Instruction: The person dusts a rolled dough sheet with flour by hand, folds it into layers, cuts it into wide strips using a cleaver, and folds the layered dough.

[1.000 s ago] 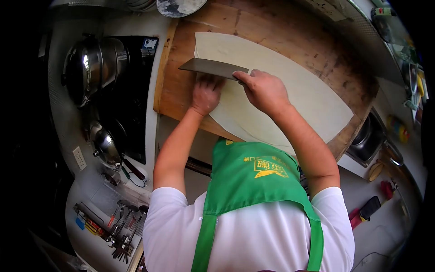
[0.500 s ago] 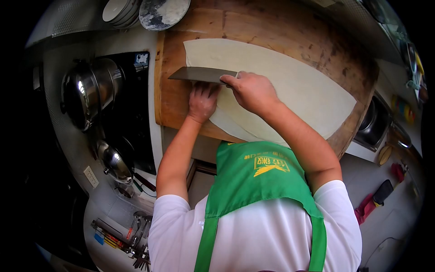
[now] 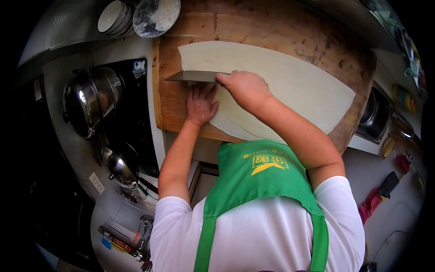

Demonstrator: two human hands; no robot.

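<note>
A wide, pale sheet of rolled dough (image 3: 290,77) lies on the wooden board (image 3: 253,20), its left end cut nearly straight. My right hand (image 3: 244,88) is closed on the handle of a cleaver (image 3: 192,76), whose broad dark blade points left across the dough's left part. Below the blade, my left hand (image 3: 200,106) rests with fingers spread, palm down, at the dough's lower left edge. Its fingertips reach up to the blade and are partly hidden by it. Whether they touch the steel, I cannot tell.
A bowl of flour (image 3: 158,17) and stacked white bowls (image 3: 111,17) stand at the upper left. Left of the board is a black stove with a steel pot (image 3: 86,102) and a lidded pan (image 3: 118,168). A sink (image 3: 375,115) lies to the right.
My left hand's fingers have spread wider, with the thumb now out to the side. The cleaver has shifted slightly left, still in my right hand. The whole view has tilted a little.
</note>
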